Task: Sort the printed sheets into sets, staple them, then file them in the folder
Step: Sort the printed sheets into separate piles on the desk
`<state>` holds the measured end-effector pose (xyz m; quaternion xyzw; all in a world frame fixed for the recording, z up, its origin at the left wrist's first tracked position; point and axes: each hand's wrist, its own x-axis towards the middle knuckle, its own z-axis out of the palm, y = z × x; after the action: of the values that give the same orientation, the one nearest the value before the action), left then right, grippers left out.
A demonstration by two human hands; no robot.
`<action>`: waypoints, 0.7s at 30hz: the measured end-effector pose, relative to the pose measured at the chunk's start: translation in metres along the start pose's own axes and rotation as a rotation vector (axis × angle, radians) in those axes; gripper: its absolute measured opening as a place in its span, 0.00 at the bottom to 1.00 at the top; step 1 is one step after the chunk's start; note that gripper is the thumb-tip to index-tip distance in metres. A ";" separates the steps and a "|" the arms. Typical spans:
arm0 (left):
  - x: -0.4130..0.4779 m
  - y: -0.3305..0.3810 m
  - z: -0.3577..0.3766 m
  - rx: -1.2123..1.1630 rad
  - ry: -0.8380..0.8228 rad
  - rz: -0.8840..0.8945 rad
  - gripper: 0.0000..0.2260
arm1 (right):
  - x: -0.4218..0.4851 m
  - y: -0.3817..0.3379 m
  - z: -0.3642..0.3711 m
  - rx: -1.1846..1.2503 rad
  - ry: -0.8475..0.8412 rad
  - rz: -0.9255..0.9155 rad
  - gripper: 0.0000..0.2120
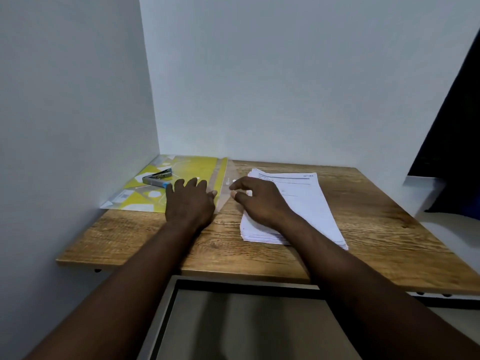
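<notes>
Very little of the job looks done from where I stand: the printed sheets (306,203) lie in one thick, slightly fanned stack on the right half of the wooden table (376,216), with no separate sets laid out and no staple that I can make out. The stapler (157,177) lies on its side on top of the yellow folder (187,167), which sits flat at the far left against the wall, its clear flap (228,175) folded out to the right toward the stack. So sorting, stapling and filing all seem to be ahead. The left hand (189,203) lies palm down on the near right part of the folder, fingers straight and a little spread, pressing it to the table and gripping nothing; its fingertips are just beside the stapler. The right hand (259,201) is over the left edge of the stack, fingers half curled and thumb held apart from them, right at the flap's edge; it holds nothing I can see, and whether the tips touch the flap I cannot tell
</notes>
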<state>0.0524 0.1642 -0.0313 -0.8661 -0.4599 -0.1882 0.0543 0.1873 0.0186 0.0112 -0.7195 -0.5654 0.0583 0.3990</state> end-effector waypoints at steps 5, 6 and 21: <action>-0.002 0.029 -0.007 -0.064 0.076 0.081 0.19 | 0.004 0.042 -0.056 -0.119 0.108 0.064 0.06; -0.002 0.033 -0.009 -0.083 0.095 0.085 0.17 | 0.003 0.053 -0.066 -0.158 0.116 0.089 0.06; 0.005 0.035 -0.017 -0.161 0.002 0.059 0.15 | -0.021 0.120 -0.080 -0.139 0.232 0.183 0.04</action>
<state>0.0793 0.1433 -0.0113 -0.8807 -0.4175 -0.2237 -0.0093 0.3145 -0.0455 -0.0195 -0.7958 -0.4502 -0.0283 0.4041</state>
